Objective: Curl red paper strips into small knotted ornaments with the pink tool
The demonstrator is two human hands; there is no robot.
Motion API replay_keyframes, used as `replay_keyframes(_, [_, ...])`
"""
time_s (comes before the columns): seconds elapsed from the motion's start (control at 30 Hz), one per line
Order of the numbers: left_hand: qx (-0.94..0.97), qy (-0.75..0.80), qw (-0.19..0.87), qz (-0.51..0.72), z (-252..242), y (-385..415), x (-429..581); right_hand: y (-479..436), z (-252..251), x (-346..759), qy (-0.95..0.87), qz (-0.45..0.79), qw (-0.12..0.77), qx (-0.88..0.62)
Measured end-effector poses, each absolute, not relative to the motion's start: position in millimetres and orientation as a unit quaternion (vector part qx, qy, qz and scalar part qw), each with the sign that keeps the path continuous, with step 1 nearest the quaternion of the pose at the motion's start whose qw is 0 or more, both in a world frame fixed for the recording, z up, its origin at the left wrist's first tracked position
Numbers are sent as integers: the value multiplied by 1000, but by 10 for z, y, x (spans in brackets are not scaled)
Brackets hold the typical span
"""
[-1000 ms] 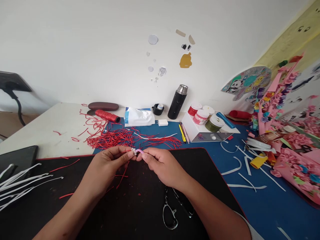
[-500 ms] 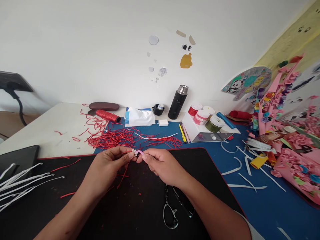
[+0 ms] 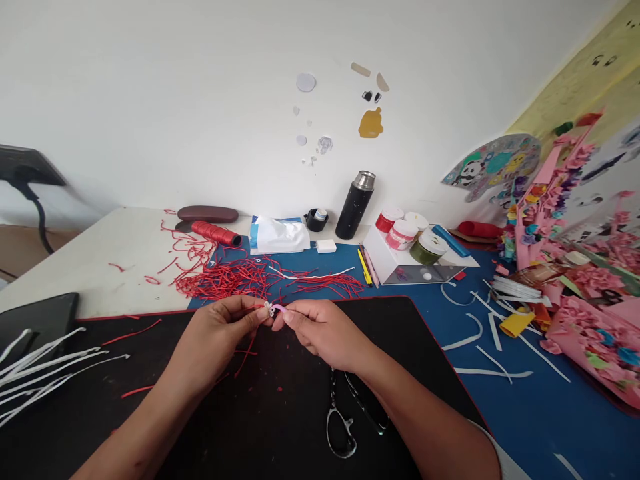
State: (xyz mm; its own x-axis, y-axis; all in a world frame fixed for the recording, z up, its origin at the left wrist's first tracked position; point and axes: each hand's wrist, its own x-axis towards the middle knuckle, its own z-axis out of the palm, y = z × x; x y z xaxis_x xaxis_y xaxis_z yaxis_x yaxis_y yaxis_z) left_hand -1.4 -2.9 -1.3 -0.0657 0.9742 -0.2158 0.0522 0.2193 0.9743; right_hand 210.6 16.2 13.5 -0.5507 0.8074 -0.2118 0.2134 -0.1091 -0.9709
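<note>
Along the left edge, a black plug and cable (image 3: 25,173) sit against the wall. Below, a dark flat object (image 3: 50,307) rests at the corner of the black mat (image 3: 280,413), with white cords (image 3: 50,366) splayed around it. On the pale worktop (image 3: 130,250) a brown case (image 3: 207,213) lies by the wall, and just in front of it a spool of red cord (image 3: 213,233). Nearer, a tangle of cut red cords (image 3: 225,279) spreads beside the mat.

The left hand (image 3: 215,330) pinches a small white looped piece (image 3: 270,309) between thumb and fingers above the mat; a bit of red shows at its fingertips. Behind are a tissue pack (image 3: 280,235), a black cap (image 3: 317,220) and a white charger (image 3: 326,246). The right hand (image 3: 325,330) is closed on a thin pink rod (image 3: 279,308), whose curved end reaches the white piece; whether it passes through a loop is too small to tell. Eyeglasses (image 3: 349,427) lie on the mat near the right forearm.

Further right, a black flask (image 3: 354,207) stands by the wall, then a yellow pen (image 3: 366,267) and a white box (image 3: 379,252) bearing lidded jars (image 3: 401,235). White strips (image 3: 495,373) are scattered over the blue surface, and pink paper decorations (image 3: 590,333) crowd the right edge.
</note>
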Motion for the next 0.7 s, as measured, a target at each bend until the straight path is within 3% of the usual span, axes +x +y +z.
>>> replay_keyframes(0.7, [452, 578, 512, 447, -37, -28, -20, 152, 160, 2104, -631, 612, 247, -409])
